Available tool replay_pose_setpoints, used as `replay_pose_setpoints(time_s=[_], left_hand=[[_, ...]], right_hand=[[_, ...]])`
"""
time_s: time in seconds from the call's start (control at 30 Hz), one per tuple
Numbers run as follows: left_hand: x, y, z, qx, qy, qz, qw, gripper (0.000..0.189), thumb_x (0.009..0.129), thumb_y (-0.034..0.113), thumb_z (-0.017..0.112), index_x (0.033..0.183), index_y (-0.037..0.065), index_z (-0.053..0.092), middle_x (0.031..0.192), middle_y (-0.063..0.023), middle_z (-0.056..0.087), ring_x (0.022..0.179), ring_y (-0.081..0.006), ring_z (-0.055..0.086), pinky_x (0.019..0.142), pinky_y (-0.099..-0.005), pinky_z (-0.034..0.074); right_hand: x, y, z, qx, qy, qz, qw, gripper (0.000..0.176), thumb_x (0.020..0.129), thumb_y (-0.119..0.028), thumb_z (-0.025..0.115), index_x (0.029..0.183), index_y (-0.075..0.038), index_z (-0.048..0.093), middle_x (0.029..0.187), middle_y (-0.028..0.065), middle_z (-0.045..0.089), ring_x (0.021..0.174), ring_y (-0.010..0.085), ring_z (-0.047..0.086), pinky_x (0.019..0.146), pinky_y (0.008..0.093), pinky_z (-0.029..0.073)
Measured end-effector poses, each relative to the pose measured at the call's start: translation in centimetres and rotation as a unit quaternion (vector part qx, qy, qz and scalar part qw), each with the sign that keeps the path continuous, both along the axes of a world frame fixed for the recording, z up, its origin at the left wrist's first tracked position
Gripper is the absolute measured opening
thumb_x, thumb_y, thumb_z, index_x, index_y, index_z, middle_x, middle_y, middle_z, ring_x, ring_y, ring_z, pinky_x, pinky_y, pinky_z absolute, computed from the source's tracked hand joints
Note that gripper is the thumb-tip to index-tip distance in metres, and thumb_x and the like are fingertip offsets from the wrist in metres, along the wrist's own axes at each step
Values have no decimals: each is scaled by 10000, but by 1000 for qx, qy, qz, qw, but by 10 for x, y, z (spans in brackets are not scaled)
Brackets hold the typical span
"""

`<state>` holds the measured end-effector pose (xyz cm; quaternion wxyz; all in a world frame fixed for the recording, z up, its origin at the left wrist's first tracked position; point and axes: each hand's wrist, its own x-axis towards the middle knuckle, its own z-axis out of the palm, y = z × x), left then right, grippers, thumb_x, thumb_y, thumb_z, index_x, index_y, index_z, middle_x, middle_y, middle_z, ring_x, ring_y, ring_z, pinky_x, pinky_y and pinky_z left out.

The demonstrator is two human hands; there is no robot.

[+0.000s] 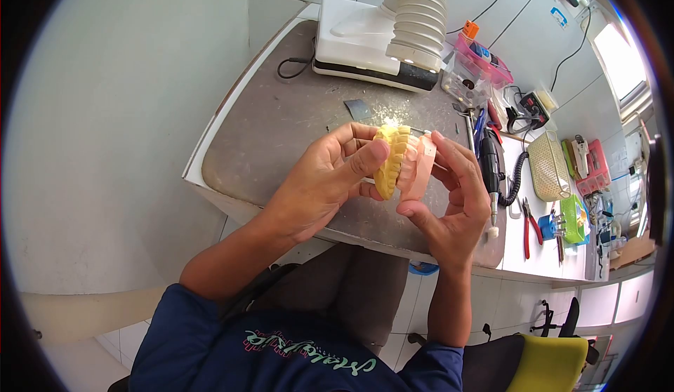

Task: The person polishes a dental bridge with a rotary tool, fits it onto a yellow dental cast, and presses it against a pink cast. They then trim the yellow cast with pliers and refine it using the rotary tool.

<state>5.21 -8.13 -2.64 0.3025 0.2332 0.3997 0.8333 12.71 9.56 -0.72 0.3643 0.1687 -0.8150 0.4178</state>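
Observation:
My left hand (326, 174) grips a yellow dental cast (390, 164), thumb on its near face and fingers behind it. In my right hand (453, 195) is a pink dental cast (419, 167), held between the thumb below and the fingers above. The tooth rows of both casts face each other and look to be touching or nearly so. Both are held up above the grey bench top. Pale shavings (397, 111) lie on the bench just beyond the casts, with a small dark flat piece (358, 109) beside them.
A white dust extractor (354, 37) with a ribbed hose (419, 23) stands at the back. To the right are a black handpiece (489, 160) with a coiled cord, red-handled pliers (528, 230), a cream basket (547, 167) and a green tray (576, 220). A pink bin (484, 58) sits at the back right.

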Motion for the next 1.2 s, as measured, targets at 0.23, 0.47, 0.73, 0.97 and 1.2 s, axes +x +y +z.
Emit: replay_pose_setpoints(time_s=[0.23, 0.47, 0.73, 0.97, 1.2], left_hand=[[-1, -1, -1, -13, 17, -2, 1000, 638, 938, 500, 596, 1286, -7, 424, 1211, -123, 578, 1106, -155, 602, 931, -325, 512], [0, -1, -1, -4, 17, -5, 1000, 635, 936, 489, 606, 1289, -6, 423, 1218, -122, 578, 1115, -156, 600, 946, -330, 508], [3, -1, 2, 4, 39, 4, 999, 613, 929, 373, 677, 1338, -13, 434, 1213, -97, 573, 1121, -159, 590, 937, -335, 512], [4, -1, 4, 6, 37, 2, 999, 611, 928, 359, 681, 1344, -16, 438, 1214, -102, 566, 1114, -163, 590, 926, -339, 518], [3, -2, 4, 11, 38, -5, 999, 601, 934, 347, 676, 1346, -21, 441, 1206, -106, 576, 1124, -173, 591, 942, -347, 518]], right_hand=[[1, 0, 1, 1, 9, 14, 1000, 774, 642, -313, 908, 1272, 14, 598, 1191, 177, 610, 1063, 246, 641, 842, 353, 587], [1, 1, 0, 13, 14, 17, 1000, 760, 646, -288, 910, 1270, 14, 598, 1197, 189, 604, 1071, 254, 636, 839, 365, 594], [3, 3, -1, -6, 22, -2, 1000, 785, 646, -284, 912, 1282, 30, 575, 1247, 191, 571, 1105, 256, 623, 871, 362, 587], [3, 3, -2, -11, 20, 6, 1000, 799, 638, -282, 915, 1288, 28, 569, 1256, 189, 566, 1117, 257, 618, 879, 360, 585], [4, 2, -2, -4, 20, 3, 1000, 794, 633, -288, 914, 1281, 24, 578, 1254, 192, 568, 1112, 263, 622, 878, 364, 585]])
